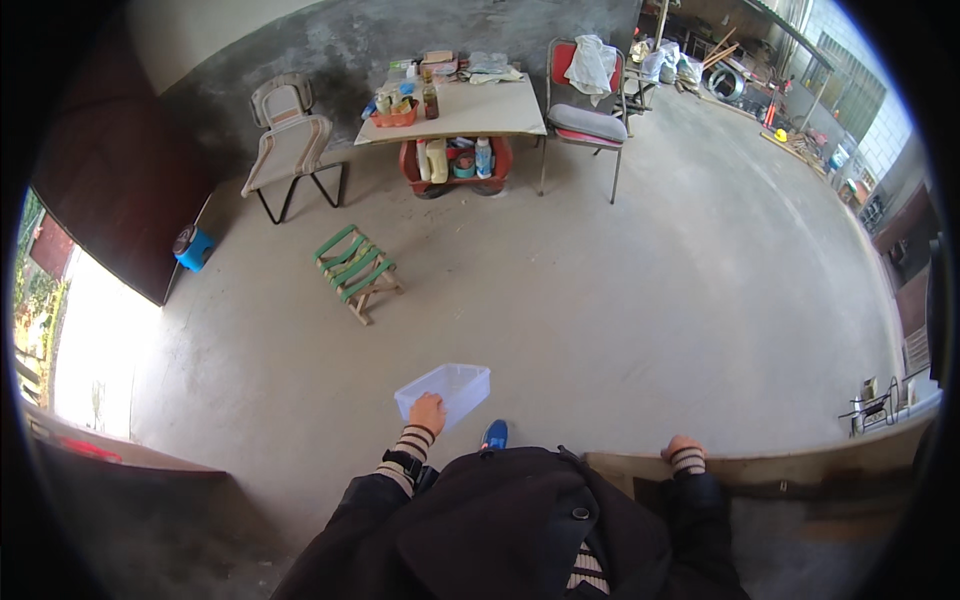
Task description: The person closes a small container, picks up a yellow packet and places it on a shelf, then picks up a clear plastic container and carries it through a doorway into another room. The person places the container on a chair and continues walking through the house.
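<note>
My left hand (428,412) grips the near side of a clear plastic box (463,384), rectangular and open at the top, held out low in front of me. No contents show inside it. Off to the right, my right hand (684,449) is closed, its fingers curled under, beside the edge of a brown wooden surface (745,468). Whether anything sits in those fingers is hidden. A blue shoe (495,434) shows below, just right of the box.
A green-strapped folding stool (357,268) stands ahead on the concrete floor. Farther off are a cluttered table (480,108), a striped chair (287,143), and a red-backed chair (585,120) with a white bag. A blue bin (195,250) stands at the left by a dark door (110,180).
</note>
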A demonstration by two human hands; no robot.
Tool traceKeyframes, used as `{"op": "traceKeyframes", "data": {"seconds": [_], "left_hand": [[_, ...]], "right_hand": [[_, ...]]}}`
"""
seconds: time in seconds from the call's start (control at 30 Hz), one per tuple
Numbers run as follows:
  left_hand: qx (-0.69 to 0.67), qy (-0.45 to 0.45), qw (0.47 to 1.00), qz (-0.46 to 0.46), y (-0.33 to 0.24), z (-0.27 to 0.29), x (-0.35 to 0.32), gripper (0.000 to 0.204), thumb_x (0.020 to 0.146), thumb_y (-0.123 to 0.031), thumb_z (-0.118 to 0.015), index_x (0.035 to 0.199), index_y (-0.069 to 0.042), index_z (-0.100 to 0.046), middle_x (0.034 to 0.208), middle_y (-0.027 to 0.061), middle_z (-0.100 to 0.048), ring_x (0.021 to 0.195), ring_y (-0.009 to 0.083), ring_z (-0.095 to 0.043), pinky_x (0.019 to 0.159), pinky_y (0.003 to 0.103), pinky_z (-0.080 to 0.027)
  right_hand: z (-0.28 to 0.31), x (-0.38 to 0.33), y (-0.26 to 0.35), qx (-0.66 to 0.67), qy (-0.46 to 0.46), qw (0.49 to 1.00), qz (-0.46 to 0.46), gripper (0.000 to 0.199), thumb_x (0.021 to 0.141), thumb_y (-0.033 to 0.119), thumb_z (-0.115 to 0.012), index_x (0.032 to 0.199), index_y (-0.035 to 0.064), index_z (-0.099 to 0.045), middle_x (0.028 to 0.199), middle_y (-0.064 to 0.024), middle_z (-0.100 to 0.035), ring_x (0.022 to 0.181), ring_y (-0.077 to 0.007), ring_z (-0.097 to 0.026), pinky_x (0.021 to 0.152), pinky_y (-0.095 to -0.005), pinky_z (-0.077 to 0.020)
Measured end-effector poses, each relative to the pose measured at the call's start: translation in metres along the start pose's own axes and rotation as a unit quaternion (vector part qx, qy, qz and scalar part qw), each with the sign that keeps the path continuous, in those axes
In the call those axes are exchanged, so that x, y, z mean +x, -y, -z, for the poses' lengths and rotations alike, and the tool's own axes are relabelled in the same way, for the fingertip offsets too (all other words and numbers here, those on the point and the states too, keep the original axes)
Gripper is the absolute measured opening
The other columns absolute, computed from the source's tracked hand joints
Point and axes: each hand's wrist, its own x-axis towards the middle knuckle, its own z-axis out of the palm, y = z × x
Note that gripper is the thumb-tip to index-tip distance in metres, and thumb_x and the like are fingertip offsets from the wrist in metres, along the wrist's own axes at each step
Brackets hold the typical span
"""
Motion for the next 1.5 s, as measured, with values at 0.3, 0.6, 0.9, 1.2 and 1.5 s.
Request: {"op": "traceKeyframes", "data": {"seconds": [0.3, 0.6, 0.9, 1.2, 1.5], "left_hand": [[-0.111, -0.181, 0.953, -0.219, -0.181, 0.059, 0.221, 0.009, 0.072, -0.006, -0.06, 0.076, -0.003, -0.052, 0.081, 0.0123, -0.053, 0.074, 0.033, -0.053, 0.064, 0.04, -0.044], [-0.12, -0.214, 0.902, -0.354, -0.309, 0.075, 0.365, 0.021, 0.067, 0.007, -0.055, 0.084, -0.004, -0.055, 0.092, 0.0082, -0.055, 0.082, 0.0292, -0.051, 0.069, 0.036, -0.045], [-0.027, -0.158, 0.877, -0.452, -0.392, 0.084, 0.461, 0.034, 0.057, 0.01, -0.053, 0.089, -0.001, -0.056, 0.099, 0.0074, -0.055, 0.084, 0.029, -0.05, 0.07, 0.035, -0.046], [-0.105, -0.076, 0.884, -0.449, -0.444, 0.045, 0.609, 0.025, 0.063, 0.01, -0.057, 0.086, 0.0, -0.057, 0.105, 0.0076, -0.058, 0.085, 0.0277, -0.051, 0.071, 0.033, -0.046], [-0.137, -0.012, 0.874, -0.467, -0.502, 0.02, 0.742, 0.026, 0.064, 0.01, -0.057, 0.088, -0.001, -0.058, 0.109, 0.0074, -0.058, 0.083, 0.0265, -0.051, 0.07, 0.033, -0.046]], "right_hand": [[0.015, 0.101, -0.049, 0.031, 0.098, 0.995, -0.005, 0.047, 0.075, 0.04, -0.062, 0.105, 0.0031, -0.061, 0.109, -0.0181, -0.059, 0.102, -0.0323, -0.056, 0.087, -0.0401, -0.0456], [0.225, 0.23, 0.086, 0.635, -0.038, 0.742, 0.213, 0.043, 0.089, 0.035, -0.051, 0.113, -0.0006, -0.047, 0.079, -0.0131, -0.061, 0.058, -0.016, -0.061, 0.046, -0.0259, -0.0472], [0.469, 0.263, 0.156, 0.735, 0.082, 0.601, 0.305, 0.056, 0.091, 0.041, -0.046, 0.131, 0.0079, -0.026, 0.094, -0.0105, -0.054, 0.073, -0.0175, -0.059, 0.057, -0.0277, -0.0494], [0.533, 0.387, 0.169, 0.745, 0.083, 0.615, 0.247, 0.034, 0.091, 0.02, -0.037, 0.113, -0.0046, -0.041, 0.087, -0.015, -0.056, 0.067, -0.0199, -0.061, 0.055, -0.028, -0.0519], [0.589, 0.462, 0.172, 0.822, 0.088, 0.533, 0.178, 0.035, 0.09, 0.018, -0.041, 0.11, -0.01, -0.041, 0.088, -0.0167, -0.056, 0.072, -0.0206, -0.061, 0.064, -0.0292, -0.0539]]}}
